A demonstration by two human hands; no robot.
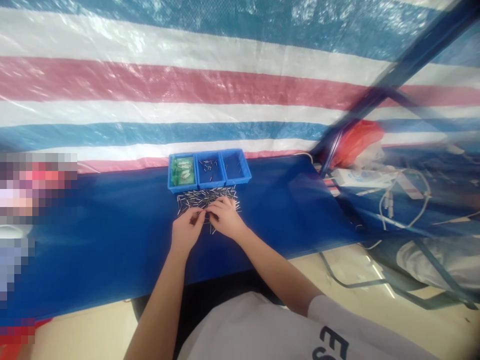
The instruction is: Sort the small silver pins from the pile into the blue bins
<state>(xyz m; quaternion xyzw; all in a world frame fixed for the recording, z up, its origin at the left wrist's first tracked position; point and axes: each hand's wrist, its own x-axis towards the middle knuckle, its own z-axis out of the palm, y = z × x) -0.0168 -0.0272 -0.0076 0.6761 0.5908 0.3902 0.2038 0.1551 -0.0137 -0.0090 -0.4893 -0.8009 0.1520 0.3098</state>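
A loose pile of thin metal pins [191,198] lies on the blue table, with both hands over its near side. My left hand [186,231] is closed in a pinch, its fingertips meeting those of the other hand. From the right, my right hand [227,220] reaches in, thumb and fingers also pinched. Whatever sits between the fingertips is too small to make out. Just behind the pile stands a blue three-part bin [197,186]. A green bag with pale pieces [183,171] fills its left compartment; several pins lie in the middle one and a few in the right.
The blue tabletop [101,225] stretches to both sides. Behind it hangs a striped plastic sheet [150,85]. A slanted metal post [375,95], a red bag [358,142] and a white cable [427,195] are at the right. Another person [22,195], blurred out, is at the left edge.
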